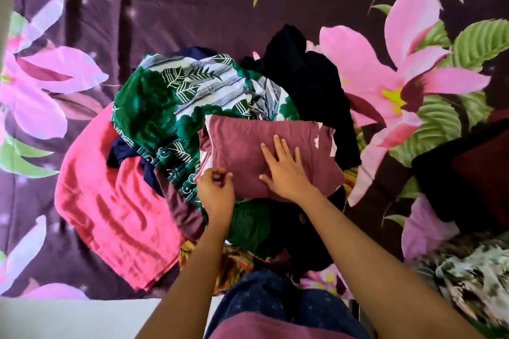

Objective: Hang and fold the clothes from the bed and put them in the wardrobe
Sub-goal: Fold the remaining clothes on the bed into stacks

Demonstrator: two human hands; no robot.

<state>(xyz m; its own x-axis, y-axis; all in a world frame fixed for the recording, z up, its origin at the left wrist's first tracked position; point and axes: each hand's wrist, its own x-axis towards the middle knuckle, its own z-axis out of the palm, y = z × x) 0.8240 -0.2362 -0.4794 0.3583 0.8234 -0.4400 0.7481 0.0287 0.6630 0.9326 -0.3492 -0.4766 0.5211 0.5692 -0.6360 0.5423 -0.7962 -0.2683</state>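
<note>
Folded maroon garment (239,151) lying on top of the clothes pile, at the middle of the bed. The right hand (286,170) rests flat on it, fingers straight and spread, grasping nothing. The left hand (216,190) sits at the garment's near-left corner with fingers curled; motion blur hides whether it pinches the fabric or only touches it.

Under the garment, to the left and far side, a green leaf-print cloth (170,96). A black garment (303,71) lies to the far right of it, its folds too dark to read. A navy cloth (124,157) shows only in part, between the leaf print and a pink cloth (110,201) that spreads to the near left. A yellow-orange patterned cloth (234,259) peeps out at the near side, mostly covered by the forearms.

All rest on a purple bedsheet (165,8) printed with pink flowers. At the right edge, a dark stack (468,173), cut off by the frame. Nearer, a blurred green-and-white cloth (468,270).
</note>
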